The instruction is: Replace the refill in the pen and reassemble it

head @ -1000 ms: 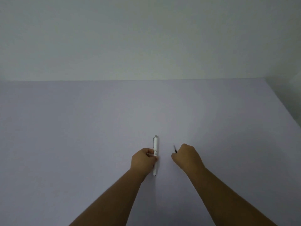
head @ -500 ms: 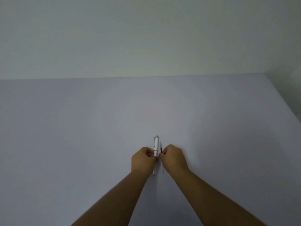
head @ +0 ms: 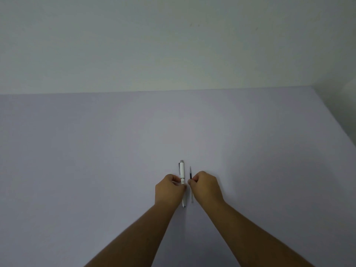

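Presently, observations as follows.

Landmark: white pen, lying on the pale lilac table, long axis running away from the person.

Pen, appearance: white barrel, capped at the far end; grey metal top and a clip along its left side; thin metallic band near mid-length; small silvery tip at the near end, showing below the left hand.

Pen, position: central on the table, between the two hands, well short of the table's far edge.

Refill: thin rod just right of the pen and parallel to it; far part dark with a fine point, near part pale and translucent, showing below the right hand. Apart from the pen by a narrow strip of table.

Left hand: curled, thumb and fingertips pinching the pen at about mid-length from its left side.

Right hand: curled, thumb and forefinger closed on the refill at its middle, from the right side.

Contact with table: cannot tell whether the refill rests on the surface or is held just above it.

Wall: plain, off-white, behind the table's far edge.
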`<action>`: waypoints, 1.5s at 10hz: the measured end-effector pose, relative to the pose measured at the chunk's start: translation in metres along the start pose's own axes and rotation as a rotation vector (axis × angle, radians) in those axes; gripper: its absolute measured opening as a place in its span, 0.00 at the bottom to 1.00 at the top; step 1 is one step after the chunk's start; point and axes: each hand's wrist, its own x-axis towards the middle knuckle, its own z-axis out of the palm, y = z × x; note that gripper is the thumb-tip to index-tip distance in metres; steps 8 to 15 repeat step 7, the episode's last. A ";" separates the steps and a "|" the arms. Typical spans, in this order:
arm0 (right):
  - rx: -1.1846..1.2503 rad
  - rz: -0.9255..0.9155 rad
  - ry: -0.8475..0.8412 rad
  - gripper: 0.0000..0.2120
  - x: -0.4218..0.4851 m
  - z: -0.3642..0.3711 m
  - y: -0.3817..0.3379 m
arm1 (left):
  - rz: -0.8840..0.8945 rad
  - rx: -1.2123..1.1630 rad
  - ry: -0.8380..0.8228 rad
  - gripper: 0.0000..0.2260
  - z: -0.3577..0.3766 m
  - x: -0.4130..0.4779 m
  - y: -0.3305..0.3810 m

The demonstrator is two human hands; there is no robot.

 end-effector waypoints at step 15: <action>0.034 0.002 0.061 0.13 -0.002 -0.002 0.008 | 0.027 0.062 0.022 0.14 -0.008 -0.004 0.001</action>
